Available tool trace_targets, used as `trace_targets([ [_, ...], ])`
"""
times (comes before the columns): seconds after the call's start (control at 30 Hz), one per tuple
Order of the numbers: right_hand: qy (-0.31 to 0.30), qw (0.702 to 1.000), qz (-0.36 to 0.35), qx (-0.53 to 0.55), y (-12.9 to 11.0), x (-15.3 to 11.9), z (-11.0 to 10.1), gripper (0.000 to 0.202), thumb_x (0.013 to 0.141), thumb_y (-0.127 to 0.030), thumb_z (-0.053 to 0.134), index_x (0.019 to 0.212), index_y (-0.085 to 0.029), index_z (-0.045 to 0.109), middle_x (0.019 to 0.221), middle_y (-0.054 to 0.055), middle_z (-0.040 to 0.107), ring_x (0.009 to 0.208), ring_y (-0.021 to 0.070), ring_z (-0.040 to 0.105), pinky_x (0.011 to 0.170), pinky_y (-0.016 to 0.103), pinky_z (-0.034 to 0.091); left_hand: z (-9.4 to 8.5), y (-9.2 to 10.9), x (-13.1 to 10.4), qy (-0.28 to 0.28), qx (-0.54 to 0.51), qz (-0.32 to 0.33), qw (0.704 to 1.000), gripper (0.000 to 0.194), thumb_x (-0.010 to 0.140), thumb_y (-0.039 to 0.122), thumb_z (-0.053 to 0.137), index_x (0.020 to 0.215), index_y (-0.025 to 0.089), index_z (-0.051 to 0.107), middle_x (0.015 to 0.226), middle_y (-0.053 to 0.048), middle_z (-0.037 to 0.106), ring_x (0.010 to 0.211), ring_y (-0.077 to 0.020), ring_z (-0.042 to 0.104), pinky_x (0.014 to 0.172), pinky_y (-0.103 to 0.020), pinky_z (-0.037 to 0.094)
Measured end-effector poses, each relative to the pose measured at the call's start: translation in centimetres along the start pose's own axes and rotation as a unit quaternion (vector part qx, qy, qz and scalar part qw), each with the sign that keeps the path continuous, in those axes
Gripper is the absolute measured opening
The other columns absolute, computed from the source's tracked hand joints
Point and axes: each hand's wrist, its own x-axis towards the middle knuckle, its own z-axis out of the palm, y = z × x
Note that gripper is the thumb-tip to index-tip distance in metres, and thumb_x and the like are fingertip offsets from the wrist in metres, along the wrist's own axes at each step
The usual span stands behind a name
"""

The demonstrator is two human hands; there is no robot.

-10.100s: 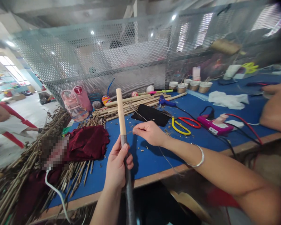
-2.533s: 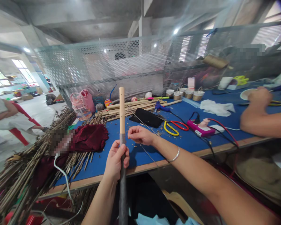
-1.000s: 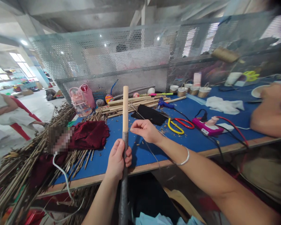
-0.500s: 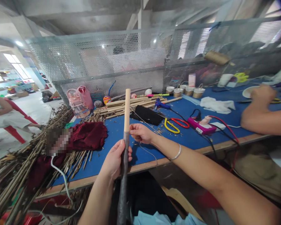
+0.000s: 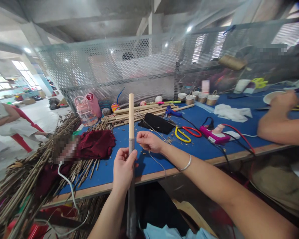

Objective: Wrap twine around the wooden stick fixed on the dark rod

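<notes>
While my left grip (image 5: 124,169) is wrapped round the grey-covered part of the rod (image 5: 131,129), thumb across its front, I judge the piece light and stiff. It stands nearly upright at the near edge of the surface (image 5: 122,132). The bare wood on top looks smooth and might slip; the grey covering should give more friction, so I'd take hold just below where they meet. The right grip (image 5: 151,142) is just right of the rod, fingertips drawn together; I can't tell whether they pinch the cord (image 5: 161,165), which looks thin and pliant. My left palm and thumb hide some covering, and the rod's lower end is lost in the dark. Well right of the rod, a co-worker's arm (image 5: 276,127) is cut off.
</notes>
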Motion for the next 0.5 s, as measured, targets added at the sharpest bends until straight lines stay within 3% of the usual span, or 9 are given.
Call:
trace_targets([
  [0.13, -0.007, 1.0, -0.002, 0.009, 0.02, -0.06, -0.03, 0.03, 0.069, -0.033, 0.068, 0.071, -0.017, 0.042, 0.039, -0.012, 0.033, 0.03, 0.0021, 0.018, 0.032, 0.016, 0.011, -0.27, 0.52, -0.12, -0.046, 0.011, -0.004, 0.999, 0.027, 0.076, 0.04, 0.061, 0.085, 0.015, 0.055, 0.07, 0.001, 0.059, 0.056, -0.0066, 0.05, 0.055, -0.019, 0.043],
  [0.37, -0.024, 1.0, -0.002, 0.017, -0.27, -0.2, 0.08, 0.031, 0.068, -0.032, 0.069, 0.069, -0.017, 0.041, 0.04, -0.012, 0.031, 0.031, 0.002, 0.018, 0.032, 0.016, 0.011, 0.03, 0.08, -0.12, -0.111, -0.092, -0.032, 0.989, 0.031, 0.077, 0.04, 0.06, 0.096, 0.023, 0.041, 0.058, 0.009, 0.047, 0.037, -0.0046, 0.034, 0.035, -0.015, 0.026],
  [0.5, -0.014, 1.0, -0.006, 0.015, -0.26, -0.19, 0.01, 0.032, 0.067, -0.032, 0.069, 0.068, -0.017, 0.041, 0.04, -0.012, 0.031, 0.031, 0.0019, 0.018, 0.032, 0.016, 0.01, -0.28, 0.16, 0.23, -0.1, -0.08, -0.032, 0.991, 0.029, 0.074, 0.04, 0.064, 0.085, 0.021, 0.045, 0.062, 0.006, 0.054, 0.043, -0.0062, 0.043, 0.038, -0.016, 0.033],
])
